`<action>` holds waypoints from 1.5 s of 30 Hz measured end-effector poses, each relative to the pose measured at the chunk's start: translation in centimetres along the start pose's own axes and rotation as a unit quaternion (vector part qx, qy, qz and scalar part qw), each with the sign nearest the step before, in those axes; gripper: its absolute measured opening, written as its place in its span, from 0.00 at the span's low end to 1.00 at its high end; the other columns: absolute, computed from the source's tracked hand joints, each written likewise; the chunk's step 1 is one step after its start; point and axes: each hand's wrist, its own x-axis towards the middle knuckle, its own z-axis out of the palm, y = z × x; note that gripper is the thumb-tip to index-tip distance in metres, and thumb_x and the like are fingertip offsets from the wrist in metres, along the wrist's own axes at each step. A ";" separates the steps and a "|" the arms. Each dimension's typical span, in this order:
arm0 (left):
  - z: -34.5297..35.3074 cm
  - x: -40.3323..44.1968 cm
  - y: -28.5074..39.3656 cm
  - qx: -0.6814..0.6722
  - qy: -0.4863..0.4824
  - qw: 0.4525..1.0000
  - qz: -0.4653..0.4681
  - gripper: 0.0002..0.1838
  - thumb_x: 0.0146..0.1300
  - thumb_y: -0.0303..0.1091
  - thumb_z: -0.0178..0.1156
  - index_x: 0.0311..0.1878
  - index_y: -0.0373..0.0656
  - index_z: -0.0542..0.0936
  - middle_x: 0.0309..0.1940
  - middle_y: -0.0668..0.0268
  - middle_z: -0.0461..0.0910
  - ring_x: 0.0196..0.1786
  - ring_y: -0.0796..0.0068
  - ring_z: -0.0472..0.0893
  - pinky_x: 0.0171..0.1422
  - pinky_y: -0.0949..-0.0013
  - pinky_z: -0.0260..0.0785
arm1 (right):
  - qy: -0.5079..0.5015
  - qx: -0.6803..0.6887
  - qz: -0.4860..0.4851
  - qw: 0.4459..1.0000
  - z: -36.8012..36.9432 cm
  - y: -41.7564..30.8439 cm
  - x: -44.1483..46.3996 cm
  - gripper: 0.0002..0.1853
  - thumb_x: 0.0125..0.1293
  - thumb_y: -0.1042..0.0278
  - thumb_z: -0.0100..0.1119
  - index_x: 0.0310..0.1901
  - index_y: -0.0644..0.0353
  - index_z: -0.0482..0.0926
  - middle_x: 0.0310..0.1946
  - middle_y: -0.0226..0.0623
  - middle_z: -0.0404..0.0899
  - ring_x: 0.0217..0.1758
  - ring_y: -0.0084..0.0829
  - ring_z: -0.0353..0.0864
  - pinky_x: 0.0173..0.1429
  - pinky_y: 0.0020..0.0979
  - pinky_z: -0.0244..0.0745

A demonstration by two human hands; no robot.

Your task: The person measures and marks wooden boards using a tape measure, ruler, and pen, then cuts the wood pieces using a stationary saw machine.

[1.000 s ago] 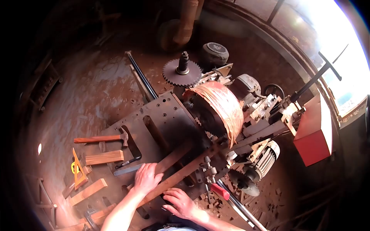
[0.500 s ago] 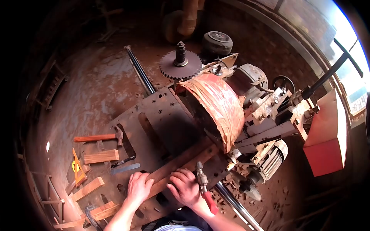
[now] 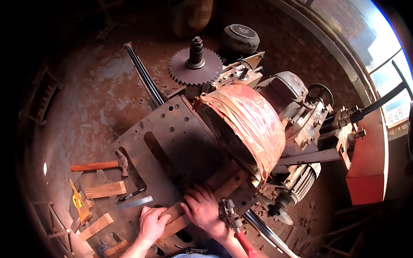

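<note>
A wooden strip [image 3: 174, 210] lies across the metal saw table [image 3: 142, 136], along a wooden fence [image 3: 231, 184]. My left hand [image 3: 151, 224] is closed on the strip's near end, thumb and fingers pinching it. My right hand [image 3: 202, 207] wraps over the strip farther along, its fingers bent across the top and far side. Just right of that hand stands a toggle clamp [image 3: 232, 215] with a red handle. Beyond the hands, a wrinkled reddish cover [image 3: 247, 118] hangs over a dark circular blade, whose lower part is hard to make out.
A hammer [image 3: 101, 165], wood block [image 3: 105, 190], metal rule [image 3: 136, 202], yellow-orange square [image 3: 80, 204] and another wood piece [image 3: 96, 227] lie on the left. Behind sits a horizontal toothed blade [image 3: 180, 69]. Motors [image 3: 241, 38], rails [image 3: 144, 73] and a lower blade [image 3: 277, 211] surround the table.
My right hand has shifted forward, from the fence to over the wooden strip. My left hand is slightly lower in view. The camera's view has moved, with the saw cover appearing larger.
</note>
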 end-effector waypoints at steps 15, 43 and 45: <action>-0.1 1.9 -0.3 -0.020 0.041 0.997 0.060 0.12 0.59 0.33 0.69 0.46 0.40 0.88 0.37 0.61 0.87 0.43 0.57 0.81 0.53 0.59 0.73 | 0.009 -0.019 0.024 1.000 0.0 0.3 2.5 0.10 0.64 0.61 0.69 0.41 0.57 0.85 0.47 0.37 0.84 0.59 0.44 0.79 0.71 0.49 0.70; -0.4 3.1 1.0 0.032 0.032 0.997 0.070 0.14 0.58 0.29 0.70 0.48 0.40 0.88 0.39 0.60 0.86 0.43 0.56 0.79 0.52 0.59 0.73 | 0.052 0.011 0.056 0.997 -0.6 0.6 3.6 0.10 0.63 0.61 0.70 0.39 0.57 0.85 0.46 0.34 0.84 0.59 0.40 0.79 0.71 0.47 0.71; -0.3 3.1 1.0 0.027 0.034 0.997 0.070 0.14 0.58 0.29 0.70 0.48 0.40 0.88 0.39 0.60 0.86 0.43 0.56 0.79 0.52 0.59 0.73 | 0.052 0.014 0.056 0.997 -0.7 0.6 3.7 0.10 0.63 0.60 0.70 0.39 0.57 0.85 0.46 0.34 0.84 0.59 0.40 0.80 0.71 0.47 0.70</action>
